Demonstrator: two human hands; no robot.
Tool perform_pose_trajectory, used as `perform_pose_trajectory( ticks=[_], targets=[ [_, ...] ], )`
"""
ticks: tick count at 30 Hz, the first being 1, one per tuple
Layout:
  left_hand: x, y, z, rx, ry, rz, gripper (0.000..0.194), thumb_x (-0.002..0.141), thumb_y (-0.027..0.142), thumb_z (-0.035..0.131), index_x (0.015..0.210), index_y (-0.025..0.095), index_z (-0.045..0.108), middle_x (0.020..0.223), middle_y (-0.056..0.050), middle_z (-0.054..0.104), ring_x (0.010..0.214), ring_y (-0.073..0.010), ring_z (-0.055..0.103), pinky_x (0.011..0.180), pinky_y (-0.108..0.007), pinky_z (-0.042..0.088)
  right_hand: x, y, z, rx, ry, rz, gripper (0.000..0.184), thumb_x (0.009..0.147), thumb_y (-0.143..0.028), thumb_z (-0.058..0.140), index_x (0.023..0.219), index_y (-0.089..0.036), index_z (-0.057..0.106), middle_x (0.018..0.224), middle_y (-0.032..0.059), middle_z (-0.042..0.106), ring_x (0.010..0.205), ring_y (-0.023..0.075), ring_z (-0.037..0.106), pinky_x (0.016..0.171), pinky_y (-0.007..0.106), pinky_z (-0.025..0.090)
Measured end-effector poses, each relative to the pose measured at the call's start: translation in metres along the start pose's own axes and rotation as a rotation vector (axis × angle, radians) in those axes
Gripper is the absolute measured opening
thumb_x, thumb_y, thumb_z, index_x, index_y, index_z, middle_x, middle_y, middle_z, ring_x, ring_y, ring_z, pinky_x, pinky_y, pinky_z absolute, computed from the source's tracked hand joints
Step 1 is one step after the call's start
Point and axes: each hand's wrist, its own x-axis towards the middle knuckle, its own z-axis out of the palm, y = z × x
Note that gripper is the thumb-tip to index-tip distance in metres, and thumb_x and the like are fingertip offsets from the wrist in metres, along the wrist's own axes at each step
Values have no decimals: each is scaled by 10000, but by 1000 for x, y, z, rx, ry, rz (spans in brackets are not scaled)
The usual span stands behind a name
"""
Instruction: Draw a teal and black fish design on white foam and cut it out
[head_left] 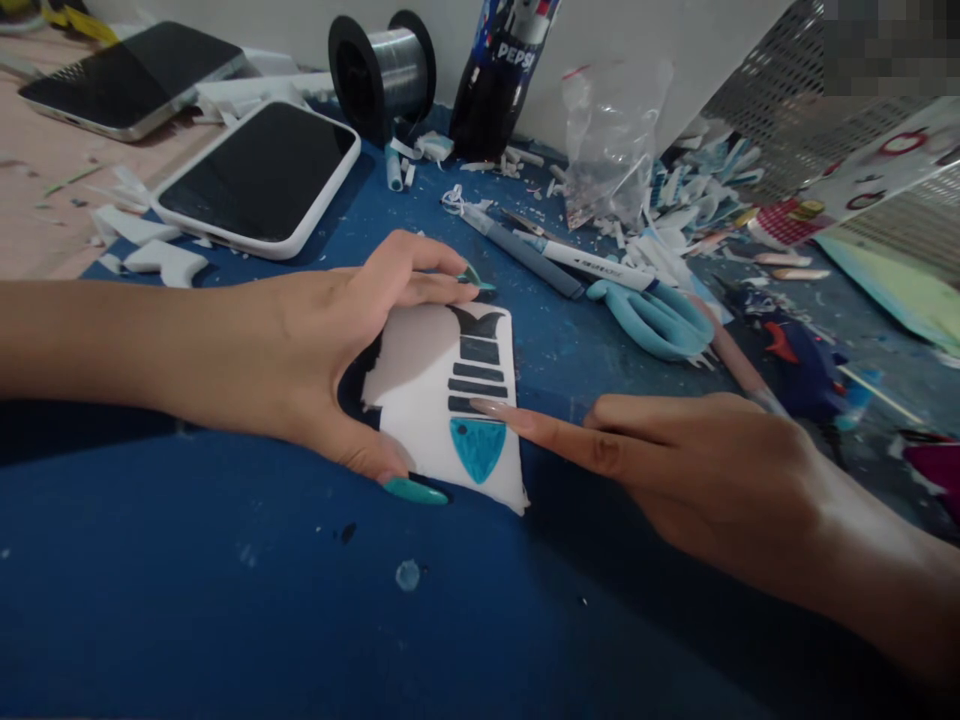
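Note:
A small white piece (416, 400), which looks like a sheet of foam or clay, lies on the blue tabletop (262, 600). It carries a fish-bone figure with a teal head (478, 448), several dark bars and a dark tail. My left hand (315, 345) spans the piece from the left and grips it, its thumb at the near edge and its fingers at the far edge. Teal nails show on it. From the right, my right hand (675, 460) stretches its index finger onto the bar just above the fish's head. Its other fingers are curled, and no tool shows in it.
Two phones (262, 180) lie at the back left. A wire spool (382, 75) and a Pepsi bottle (499, 85) stand behind. Markers (592, 262), blue-handled scissors (660, 320), a clear plastic bag (615, 140) and white scraps (697, 190) crowd the back right.

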Motion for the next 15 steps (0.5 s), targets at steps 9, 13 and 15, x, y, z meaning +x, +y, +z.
perform_pose_trajectory(
  ticks=[9,13,15],
  targets=[
    [0,-1,0,-32,-4,11,1062,841,776,622,1621,207,178,1691,-151,330,1516,-490,324,1108,-595,458,0,-2,0,11,11,3,757,917,75,293,1574,-258,471,700,-55,400,485,105,330,464,268,217],
    [0,1,0,-53,-4,-18,1061,838,800,610,1621,219,191,1693,-134,333,1538,-498,263,1128,-633,415,0,-1,0,7,4,-8,770,894,84,301,1570,-244,467,711,-52,407,495,109,347,469,287,209],
    [0,1,1,-74,9,-29,1085,813,811,631,1624,225,211,1690,-133,344,1542,-493,264,1153,-645,379,0,0,-1,-9,7,-28,783,888,92,300,1578,-244,453,713,-51,396,505,114,362,472,301,190]
  ],
)
